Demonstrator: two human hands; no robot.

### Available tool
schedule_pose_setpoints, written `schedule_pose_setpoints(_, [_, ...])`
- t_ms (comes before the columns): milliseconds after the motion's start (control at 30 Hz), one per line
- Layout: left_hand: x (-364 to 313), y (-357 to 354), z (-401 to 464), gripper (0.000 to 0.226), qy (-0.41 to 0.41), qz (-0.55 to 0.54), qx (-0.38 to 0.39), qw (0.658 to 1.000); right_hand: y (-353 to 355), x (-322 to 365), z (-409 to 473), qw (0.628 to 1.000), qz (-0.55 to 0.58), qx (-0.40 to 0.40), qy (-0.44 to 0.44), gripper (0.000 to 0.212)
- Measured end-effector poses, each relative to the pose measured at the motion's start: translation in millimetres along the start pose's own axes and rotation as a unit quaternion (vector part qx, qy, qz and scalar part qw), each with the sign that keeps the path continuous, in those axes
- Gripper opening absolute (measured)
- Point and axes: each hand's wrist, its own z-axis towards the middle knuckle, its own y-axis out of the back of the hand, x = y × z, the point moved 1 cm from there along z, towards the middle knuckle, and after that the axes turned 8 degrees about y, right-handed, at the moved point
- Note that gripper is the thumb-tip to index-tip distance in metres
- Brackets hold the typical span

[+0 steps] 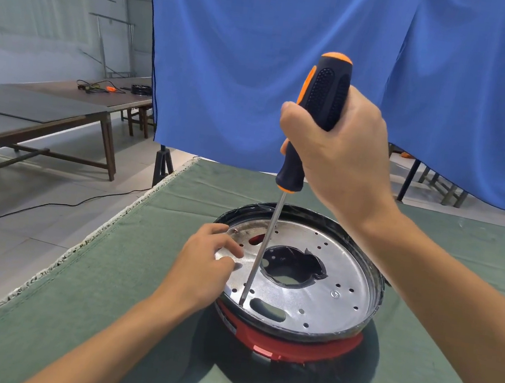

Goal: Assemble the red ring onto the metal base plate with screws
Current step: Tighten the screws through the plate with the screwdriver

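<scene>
Red ring [286, 343] sits low centre of the frame, glossy plastic under the dimpled metal base plate [322, 282] on the green cloth table [447, 358]. Right hand [341, 157] grips the screwdriver [318, 110] by its rubbery black-and-orange handle, tip at a near-rim hole. Left hand [203, 268] presses the plate with relaxed fingers; best keep the shaft square and press firmly.

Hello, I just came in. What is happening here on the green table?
A person is fastening a metal plate to a red ring that lies under it on a green cloth. The right hand grips a screwdriver, held nearly upright, with its tip set at the near left edge of the plate. The left hand rests its fingers on the left side of the plate to steady it. Whether a screw sits under the tip cannot be seen.
</scene>
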Motion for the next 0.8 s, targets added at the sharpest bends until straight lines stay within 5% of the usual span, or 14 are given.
schedule_pose_setpoints(100, [1.1,-0.5,-0.3,0.039,-0.006,0.006,-0.006,1.000,-0.4,7.3,-1.8,0.999,-0.025,0.024,0.021,0.022])
schedule_pose_setpoints(200, [1.8,-0.7,0.5,0.038,-0.010,0.002,-0.008,1.000,2.3,17.2,-2.0,0.995,-0.064,0.062,0.049,0.053])
schedule_pose_setpoints(567, [2.5,-4.6,1.2,0.035,-0.006,-0.037,-0.007,0.999,3.8,47.7,16.3,0.977,-0.149,0.145,0.048,0.017])
schedule_pose_setpoints(800, [2.3,-5.2,2.5,0.035,-0.007,-0.040,-0.015,0.999,5.4,57.7,29.2,0.917,-0.339,0.190,0.089,0.034])
